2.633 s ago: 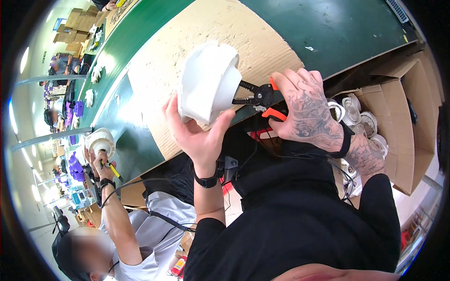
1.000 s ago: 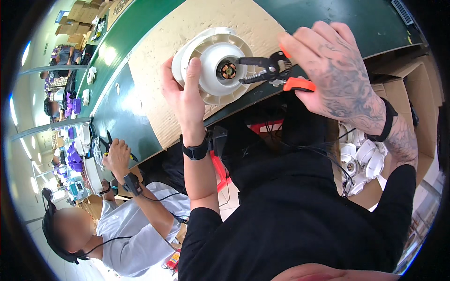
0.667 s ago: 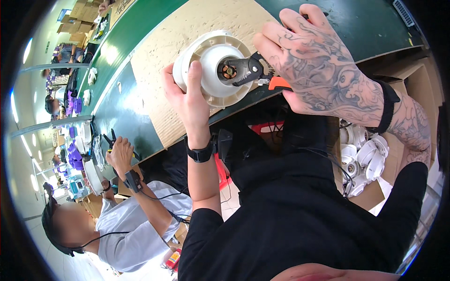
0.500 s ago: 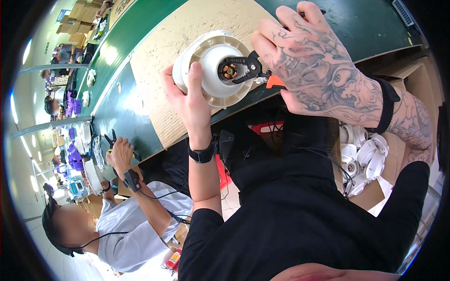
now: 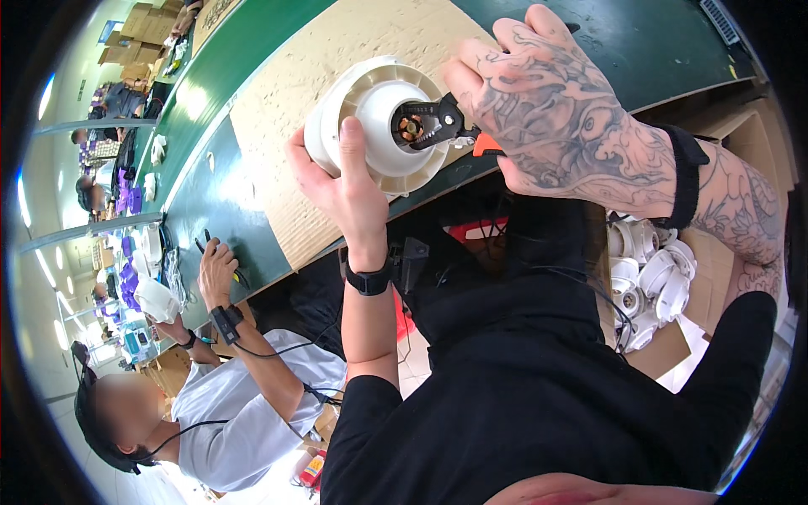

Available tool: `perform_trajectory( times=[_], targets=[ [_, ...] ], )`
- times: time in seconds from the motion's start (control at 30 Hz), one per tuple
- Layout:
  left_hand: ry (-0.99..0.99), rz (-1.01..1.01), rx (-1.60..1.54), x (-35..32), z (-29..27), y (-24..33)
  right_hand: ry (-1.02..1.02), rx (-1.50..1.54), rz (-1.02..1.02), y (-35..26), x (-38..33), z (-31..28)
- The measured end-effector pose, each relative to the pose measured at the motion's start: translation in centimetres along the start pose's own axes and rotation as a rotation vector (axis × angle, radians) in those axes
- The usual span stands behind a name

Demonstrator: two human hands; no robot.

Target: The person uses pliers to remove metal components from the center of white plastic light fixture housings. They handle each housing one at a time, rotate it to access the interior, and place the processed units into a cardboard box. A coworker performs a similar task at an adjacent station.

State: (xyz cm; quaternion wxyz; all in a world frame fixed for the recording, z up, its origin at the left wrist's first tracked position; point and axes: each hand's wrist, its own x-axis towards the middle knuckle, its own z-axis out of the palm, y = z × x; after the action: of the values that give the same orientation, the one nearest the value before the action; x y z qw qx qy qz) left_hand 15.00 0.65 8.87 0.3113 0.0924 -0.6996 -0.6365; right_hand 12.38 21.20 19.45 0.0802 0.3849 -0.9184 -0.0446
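Observation:
A white round plastic lamp housing point(image 5: 374, 93) is held over the cardboard by my left hand point(image 5: 341, 181), the thumb lying across its ribbed rim. Deep in its central opening a copper-coloured socket part point(image 5: 411, 128) shows. My right hand point(image 5: 564, 109) is closed around pliers point(image 5: 444, 122) with dark toothed jaws and an orange-red handle. The jaws reach into the opening beside the copper part; whether they grip it I cannot tell. Most of the handles are hidden behind my fingers.
A cardboard sheet point(image 5: 278, 168) covers part of the green table point(image 5: 244, 206). A carton of white lamp parts point(image 5: 652, 278) stands at my right. To the left a co-worker point(image 5: 244, 404) holds a white housing point(image 5: 157, 299) and a dark-handled tool. Cables hang below the table.
The pliers' jaws look slightly turned in the opening, and my right hand has shifted a little to the left. The co-worker's white housing has turned and the tool hand has moved slightly.

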Motion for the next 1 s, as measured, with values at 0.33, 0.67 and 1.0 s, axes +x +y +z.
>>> perform_trajectory(
  times=[0.33,0.67,1.0],
  targets=[
    [0.059,0.537,0.347,0.4,0.4,-1.0,-0.571,1.103,0.413,3.4,1.2,4.9],
    [0.053,0.646,0.39,1.2,-0.7,-0.8,-0.149,0.736,0.224,2.2,-0.1,6.0],
    [0.106,0.743,0.483,1.9,-1.4,-1.5,-0.237,0.857,0.259,2.4,0.7,5.9]
  ],
)
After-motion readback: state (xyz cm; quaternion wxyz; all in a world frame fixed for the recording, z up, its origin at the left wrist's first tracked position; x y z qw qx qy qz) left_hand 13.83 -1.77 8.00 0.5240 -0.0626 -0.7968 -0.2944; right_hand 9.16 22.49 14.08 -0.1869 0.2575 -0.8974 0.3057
